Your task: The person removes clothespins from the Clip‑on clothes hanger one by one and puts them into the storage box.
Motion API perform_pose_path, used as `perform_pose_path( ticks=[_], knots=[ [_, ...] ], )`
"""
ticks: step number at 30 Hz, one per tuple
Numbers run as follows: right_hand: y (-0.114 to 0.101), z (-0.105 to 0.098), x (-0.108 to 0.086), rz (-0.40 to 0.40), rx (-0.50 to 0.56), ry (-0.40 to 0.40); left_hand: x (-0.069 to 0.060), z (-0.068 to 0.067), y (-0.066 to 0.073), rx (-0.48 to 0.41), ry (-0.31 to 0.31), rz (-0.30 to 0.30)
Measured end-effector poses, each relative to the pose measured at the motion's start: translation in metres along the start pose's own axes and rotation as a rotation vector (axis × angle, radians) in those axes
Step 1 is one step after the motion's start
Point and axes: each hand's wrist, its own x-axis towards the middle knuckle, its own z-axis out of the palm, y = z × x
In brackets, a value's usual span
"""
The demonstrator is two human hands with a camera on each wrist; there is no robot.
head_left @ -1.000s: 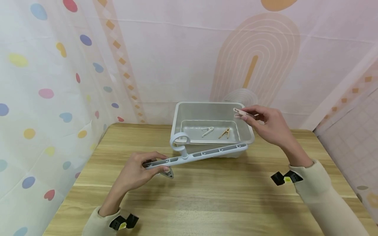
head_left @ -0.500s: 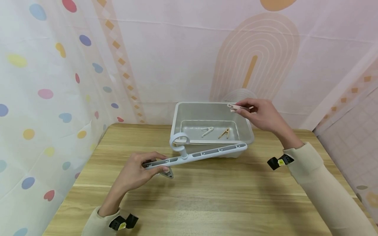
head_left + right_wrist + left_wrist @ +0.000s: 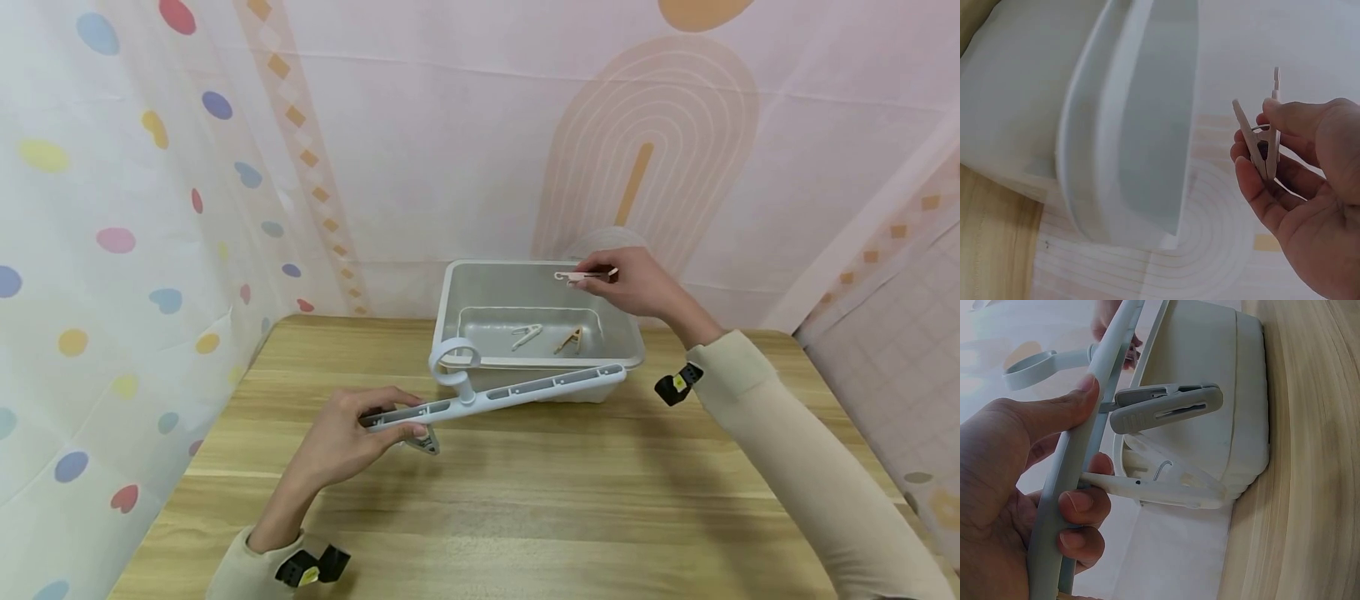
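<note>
My left hand (image 3: 348, 442) grips one end of a pale blue clip hanger (image 3: 468, 400) with a round hook. In the left wrist view, a grey clothespin (image 3: 1169, 411) and a white clothespin (image 3: 1154, 489) hang from its bar. My right hand (image 3: 637, 285) pinches a pale pink clothespin (image 3: 1249, 134) that has a small hooked end, above the right side of a grey-white plastic bin (image 3: 540, 363). On the bin's floor lie another white clothespin (image 3: 529, 336) and a tan one (image 3: 576, 336). The hanger's far end stands in front of the bin.
The bin stands near the back edge of a wood-grain table (image 3: 525, 517). A patterned cloth (image 3: 450, 167) hangs behind it and on both sides. Each sleeve carries a black wrist camera (image 3: 678, 383).
My right hand has moved left over the bin with the pink clothespin, turning it more level. My left hand and the hanger have stayed nearly still.
</note>
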Motion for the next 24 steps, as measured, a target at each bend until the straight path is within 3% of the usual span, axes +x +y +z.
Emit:
perform_pose_path(
  ticks=[10,24],
  knots=[
    [0.010,0.006,0.005,0.105,0.032,-0.108,0.001,0.002,0.000,0.003,0.003,-0.001],
    [0.010,-0.002,-0.026,0.097,0.119,-0.079,0.001,0.003,0.000,0.011,0.001,-0.003]
  ],
)
